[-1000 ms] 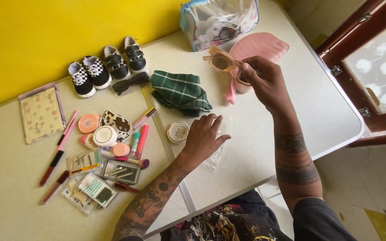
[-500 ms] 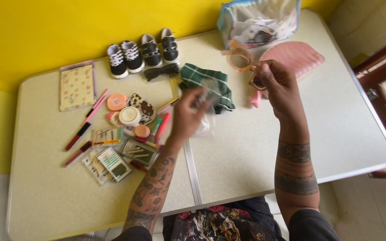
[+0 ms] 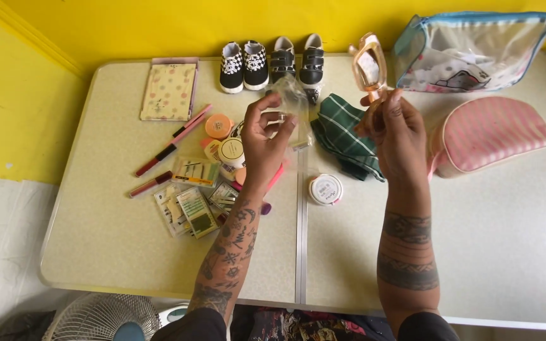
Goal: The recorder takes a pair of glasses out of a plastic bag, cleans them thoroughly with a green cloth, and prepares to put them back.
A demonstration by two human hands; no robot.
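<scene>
My right hand [image 3: 396, 129] holds peach-framed sunglasses [image 3: 368, 63] upright above the table, pinched by the lower end. My left hand [image 3: 261, 136] is raised beside it and pinches a clear plastic sleeve [image 3: 292, 101]. Both hands hover over a folded green plaid cloth [image 3: 344, 136] and a small round white tin [image 3: 325, 189]. Black sunglasses lie mostly hidden behind the sleeve.
Two pairs of baby shoes [image 3: 272, 62] stand at the back edge. A dotted notebook [image 3: 169, 90], pens, lash trays and small cosmetics [image 3: 191, 183] crowd the left side. A clear zip pouch [image 3: 469, 50] and pink striped pouch [image 3: 491, 136] lie right. A fan [image 3: 102, 319] sits below the table.
My left hand rose from the table, picking up the clear plastic sleeve. My right hand turned the peach sunglasses upright. The camera view shifted left and down.
</scene>
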